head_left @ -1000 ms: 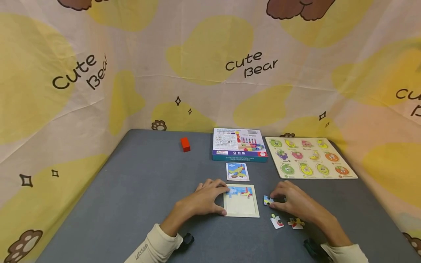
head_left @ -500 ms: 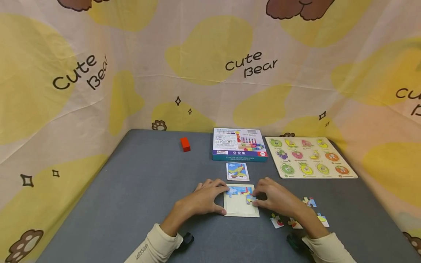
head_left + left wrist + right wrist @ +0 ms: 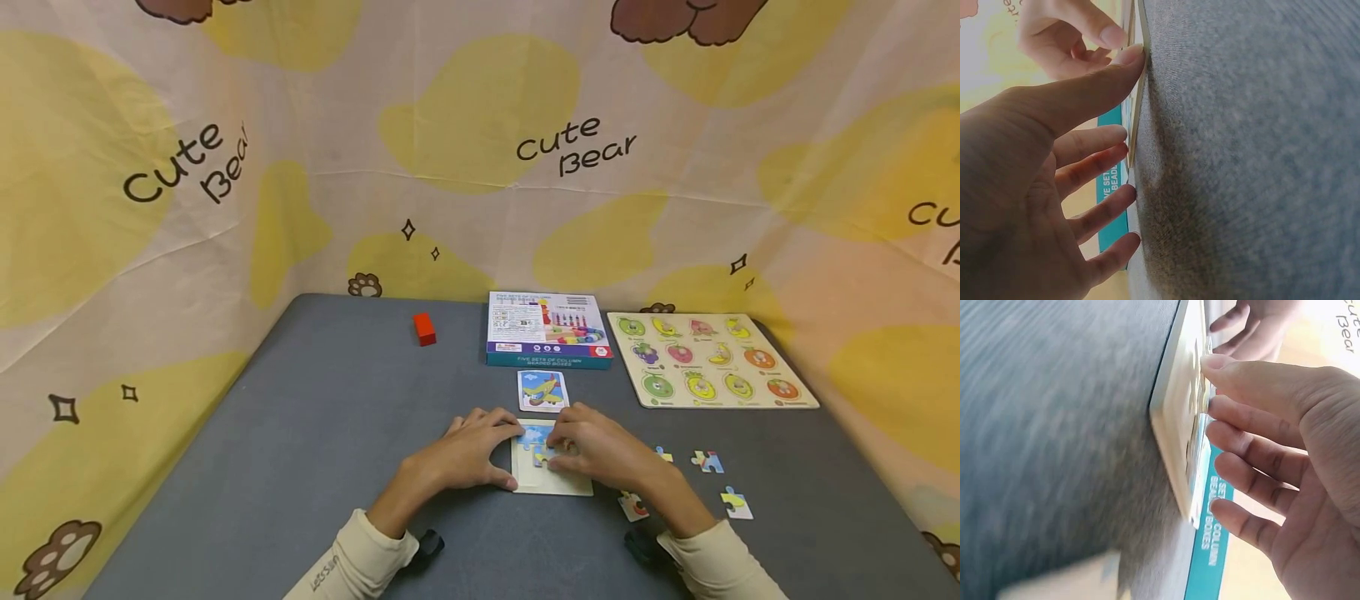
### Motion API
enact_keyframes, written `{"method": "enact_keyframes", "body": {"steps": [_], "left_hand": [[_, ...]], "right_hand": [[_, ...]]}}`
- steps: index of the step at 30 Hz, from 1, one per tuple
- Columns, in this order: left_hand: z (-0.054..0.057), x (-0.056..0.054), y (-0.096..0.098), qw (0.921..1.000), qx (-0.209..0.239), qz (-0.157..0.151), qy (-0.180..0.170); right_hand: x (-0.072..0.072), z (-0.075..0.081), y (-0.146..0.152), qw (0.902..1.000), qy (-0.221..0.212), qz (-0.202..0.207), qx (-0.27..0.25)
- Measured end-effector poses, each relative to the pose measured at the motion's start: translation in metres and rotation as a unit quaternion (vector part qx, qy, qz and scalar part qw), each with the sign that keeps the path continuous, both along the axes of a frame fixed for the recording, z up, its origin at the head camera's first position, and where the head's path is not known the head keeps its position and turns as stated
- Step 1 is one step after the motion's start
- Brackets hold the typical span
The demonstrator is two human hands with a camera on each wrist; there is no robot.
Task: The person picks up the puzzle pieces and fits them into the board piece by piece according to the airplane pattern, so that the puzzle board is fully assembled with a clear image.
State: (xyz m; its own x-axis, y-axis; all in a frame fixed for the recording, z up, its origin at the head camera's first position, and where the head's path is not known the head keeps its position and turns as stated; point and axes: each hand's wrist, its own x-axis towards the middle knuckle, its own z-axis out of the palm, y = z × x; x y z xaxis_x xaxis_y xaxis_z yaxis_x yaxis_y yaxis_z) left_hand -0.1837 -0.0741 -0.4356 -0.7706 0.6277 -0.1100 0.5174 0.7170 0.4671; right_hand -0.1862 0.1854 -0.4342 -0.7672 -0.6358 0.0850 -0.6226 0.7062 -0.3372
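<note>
A pale puzzle tray (image 3: 551, 482) lies on the grey table, with blue sky pieces along its far side. My left hand (image 3: 468, 450) rests at the tray's left side, its thumb on the near left corner and its fingertips by the far left corner. Above the tray, my right hand (image 3: 600, 446) pinches a small jigsaw piece (image 3: 539, 456) with thumb and index finger, just below the sky row. The fingers partly cover this piece and the tray's right half. Beyond the tray lies a picture card (image 3: 543, 391) of a yellow plane.
Loose jigsaw pieces lie to the right, among them a piece with yellow (image 3: 737, 503) and a red-and-blue one (image 3: 707, 461). Farther back are a boxed bead set (image 3: 549, 329), a fruit board (image 3: 712, 360) and a red block (image 3: 424, 329). A printed cloth surrounds the table.
My right hand has carried the jigsaw piece left from the table onto the tray, first near its right rim, then toward its middle. The left hand has stayed at the tray's left side.
</note>
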Motion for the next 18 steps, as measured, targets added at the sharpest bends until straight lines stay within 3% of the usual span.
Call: {"method": "enact_keyframes", "body": {"steps": [11,18], "left_hand": [[0.000,0.000,0.000,1.0000,-0.002,0.001,0.001],[0.001,0.000,0.000,1.0000,-0.004,0.001,0.000]], "right_hand": [[-0.002,0.000,-0.019,0.9989,0.023,0.038,0.015],[-0.003,0.001,-0.022,0.9994,0.005,0.034,0.009]]}}
